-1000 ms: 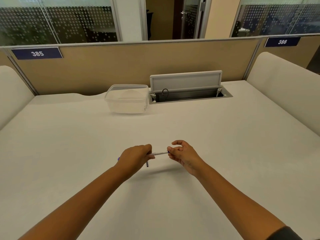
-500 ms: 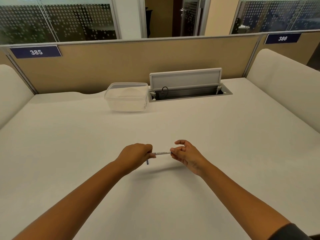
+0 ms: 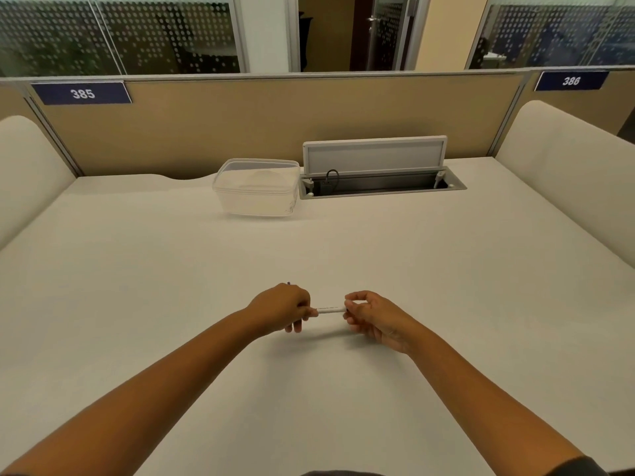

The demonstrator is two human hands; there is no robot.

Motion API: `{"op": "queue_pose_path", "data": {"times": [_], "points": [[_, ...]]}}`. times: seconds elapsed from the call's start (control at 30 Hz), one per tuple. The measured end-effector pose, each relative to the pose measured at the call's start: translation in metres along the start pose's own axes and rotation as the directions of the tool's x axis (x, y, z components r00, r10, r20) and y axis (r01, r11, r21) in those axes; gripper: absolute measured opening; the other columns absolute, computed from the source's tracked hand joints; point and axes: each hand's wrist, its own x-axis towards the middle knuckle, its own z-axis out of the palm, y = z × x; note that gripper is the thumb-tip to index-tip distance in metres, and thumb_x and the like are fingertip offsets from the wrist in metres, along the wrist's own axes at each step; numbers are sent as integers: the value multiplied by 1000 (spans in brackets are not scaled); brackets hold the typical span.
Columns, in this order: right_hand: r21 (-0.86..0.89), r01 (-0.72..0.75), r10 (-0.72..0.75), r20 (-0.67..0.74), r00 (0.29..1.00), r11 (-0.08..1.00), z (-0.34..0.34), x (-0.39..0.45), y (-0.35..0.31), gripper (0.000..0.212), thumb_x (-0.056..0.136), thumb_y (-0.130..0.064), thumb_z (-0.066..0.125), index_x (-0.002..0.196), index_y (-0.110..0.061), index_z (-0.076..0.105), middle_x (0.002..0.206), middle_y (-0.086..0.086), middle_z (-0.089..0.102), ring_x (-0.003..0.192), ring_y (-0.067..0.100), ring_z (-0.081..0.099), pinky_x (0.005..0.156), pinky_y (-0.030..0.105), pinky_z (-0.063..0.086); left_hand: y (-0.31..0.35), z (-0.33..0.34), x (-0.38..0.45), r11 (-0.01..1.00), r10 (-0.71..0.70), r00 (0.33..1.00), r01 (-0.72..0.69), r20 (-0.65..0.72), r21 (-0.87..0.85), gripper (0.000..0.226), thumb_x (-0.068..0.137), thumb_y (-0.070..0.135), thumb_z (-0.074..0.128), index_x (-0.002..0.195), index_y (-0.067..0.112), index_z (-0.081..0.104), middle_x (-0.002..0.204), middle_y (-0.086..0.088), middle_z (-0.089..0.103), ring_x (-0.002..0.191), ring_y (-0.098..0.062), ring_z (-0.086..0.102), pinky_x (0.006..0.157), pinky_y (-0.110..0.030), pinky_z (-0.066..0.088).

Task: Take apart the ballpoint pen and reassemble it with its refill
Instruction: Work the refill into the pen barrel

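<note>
A slim white ballpoint pen [image 3: 330, 309] lies level between my two hands, just above the white desk [image 3: 446, 304]. My left hand [image 3: 281, 309] grips its left end in curled fingers, and a small blue bit [image 3: 288, 283] pokes out behind the knuckles. My right hand [image 3: 374, 316] pinches the pen's right end between thumb and fingertips. Both ends of the pen are hidden inside the hands.
A clear plastic container [image 3: 257, 187] with its lid on stands at the back of the desk. Right of it a cable hatch [image 3: 378, 176] is open with its flap raised. Tan partition panels close off the rear, and padded white dividers flank both sides.
The blue piece that hung below my left hand is no longer seen there. The visible stretch of pen between the hands has grown shorter as the hands came closer.
</note>
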Motion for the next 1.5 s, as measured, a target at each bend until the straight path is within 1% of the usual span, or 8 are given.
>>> {"op": "queue_pose_path", "data": {"times": [0.17, 0.3, 0.47, 0.57, 0.73, 1.03, 1.23, 1.5], "points": [[-89, 23, -27, -41, 999, 996, -2, 1, -8, 8, 87, -13, 62, 92, -10, 57, 78, 6, 66, 58, 5, 60, 53, 16, 50, -2, 6, 1, 1000, 28, 995, -29, -91, -5, 33, 92, 38, 44, 63, 28, 54, 48, 14, 59, 46, 1, 48, 48, -17, 32], [-86, 88, -91, -26, 996, 992, 0, 2, -10, 4, 89, -13, 58, 86, -10, 57, 74, 5, 65, 57, 6, 59, 55, 16, 51, -5, 3, -6, 917, -29, 997, 54, 69, -395, 38, 93, 35, 45, 62, 20, 60, 43, 8, 60, 33, -2, 39, 39, -13, 30], [-7, 72, -72, -82, 994, 997, 2, 3, -6, 7, 90, -12, 57, 84, -8, 57, 72, 5, 62, 54, 6, 55, 53, 15, 50, -3, 7, -15, 832, -28, 987, 110, 157, -543, 28, 92, 40, 44, 88, 20, 63, 78, 3, 72, 46, -5, 55, 40, -15, 39], [117, 55, -42, -109, 993, 992, -5, 2, -6, 9, 89, -14, 58, 83, -8, 58, 70, 5, 63, 54, 6, 58, 54, 15, 52, -14, -8, -18, 525, 4, 968, 211, 250, -825, 38, 93, 45, 39, 112, 19, 60, 105, 1, 72, 78, -18, 70, 53, -24, 54], [398, 61, -18, -110, 994, 915, -12, 0, -8, 7, 87, -12, 60, 84, -5, 58, 65, 4, 68, 53, 7, 61, 54, 15, 54, -26, -18, -19, -122, -21, 999, -44, -42, -992, 47, 85, 51, 42, 109, 16, 64, 113, -2, 70, 102, -23, 66, 68, -31, 58], [-39, -6, 10, 104, 995, 999, 11, -3, -3, 15, 90, -16, 56, 100, -11, 65, 75, 3, 73, 65, 9, 66, 60, 19, 55, -9, -16, -3, 38, -150, 944, -291, -294, -956, 18, 88, 8, 54, 104, 11, 62, 96, -4, 75, 95, -21, 69, 70, -26, 58], [-635, 163, -210, 0, 978, 755, 21, -4, -7, 8, 91, -17, 54, 87, -17, 61, 76, -1, 69, 59, 3, 62, 57, 15, 50, -9, -13, 1, 133, -205, 928, -288, -311, -948, 13, 87, 8, 56, 96, 11, 64, 85, -1, 76, 86, -17, 71, 66, -22, 58], [-714, 114, -303, -143, 942, 691, 23, -3, -7, 13, 79, -21, 71, 80, -12, 61, 81, 6, 71, 61, 12, 64, 64, 23, 52, 1, -13, 7, 96, -237, 935, -249, -265, -964, 11, 87, 6, 55, 94, 8, 63, 86, -7, 74, 82, -18, 72, 72, -27, 59]]}}
